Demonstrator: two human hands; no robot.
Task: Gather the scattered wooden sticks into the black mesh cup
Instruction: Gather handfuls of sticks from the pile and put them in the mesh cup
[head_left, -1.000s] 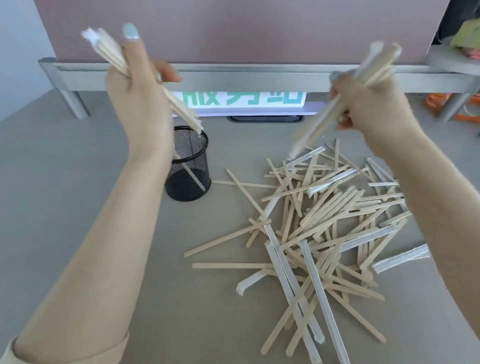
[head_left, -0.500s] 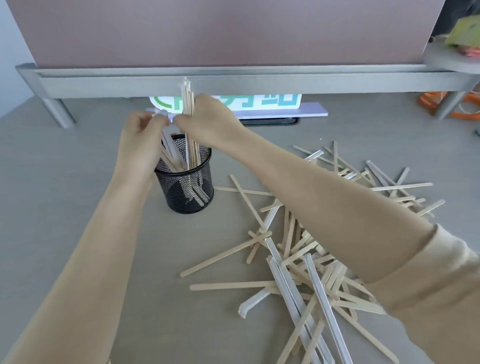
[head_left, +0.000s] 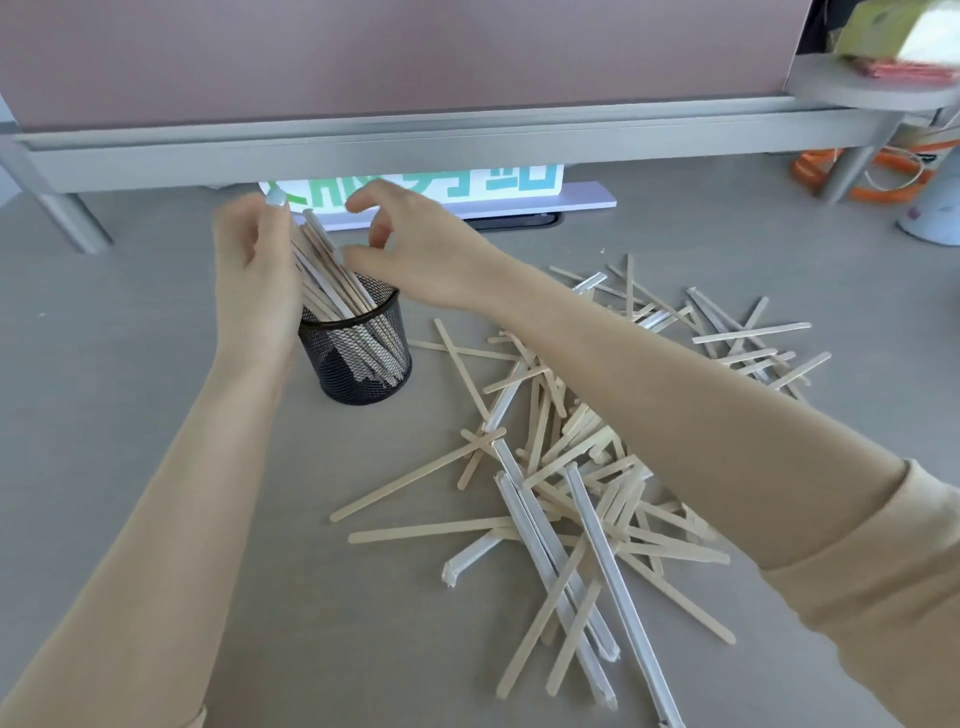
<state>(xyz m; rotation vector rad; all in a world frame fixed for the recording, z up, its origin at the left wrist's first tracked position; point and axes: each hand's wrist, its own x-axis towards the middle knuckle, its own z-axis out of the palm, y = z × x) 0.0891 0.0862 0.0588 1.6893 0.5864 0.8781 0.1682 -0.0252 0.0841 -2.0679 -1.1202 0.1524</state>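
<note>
Fingers of both the left hand and right hand spread loose around sticks leaning in the mesh cup.

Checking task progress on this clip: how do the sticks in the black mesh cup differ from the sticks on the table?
The sticks in the cup stand bunched, leaning left together; the sticks on the table lie flat, crossed in a loose pile. The left hand touches the cup bunch; neither hand touches the pile. Both lots mix bare wood and white-wrapped sticks.
</note>
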